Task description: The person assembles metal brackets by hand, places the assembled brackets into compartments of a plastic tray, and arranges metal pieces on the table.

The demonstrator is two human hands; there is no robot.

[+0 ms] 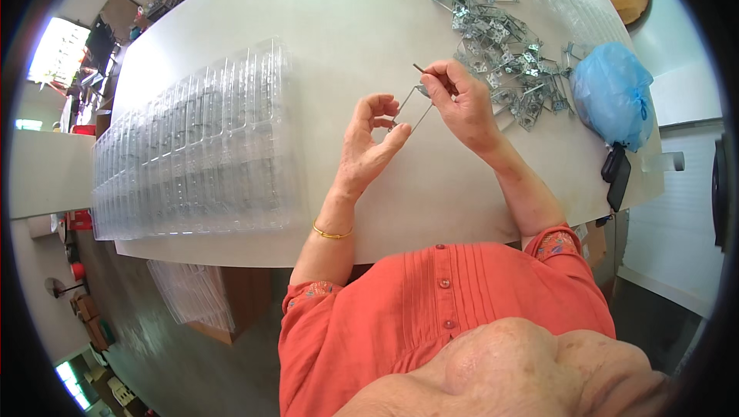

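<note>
Above the table, between my two hands, is a small metal part with two thin wire arms [423, 118] and a little plate at its upper right end. My left hand [362, 147] pinches the lower left end of the wires, its fingers curled. At the other end, my right hand [464, 107] is closed, with the plate at its fingertips. A short thin dark rod [419, 69] pokes out past the right thumb and index finger; its other end is hidden in the hand.
A heap of similar metal parts [512, 51] lies beyond my right hand. Stacked clear plastic trays [200, 147] cover the table's left. A blue plastic bag [612, 93] and a black object [616, 174] sit at the right edge. Clear plastic sheeting [570, 1] lies at the far right.
</note>
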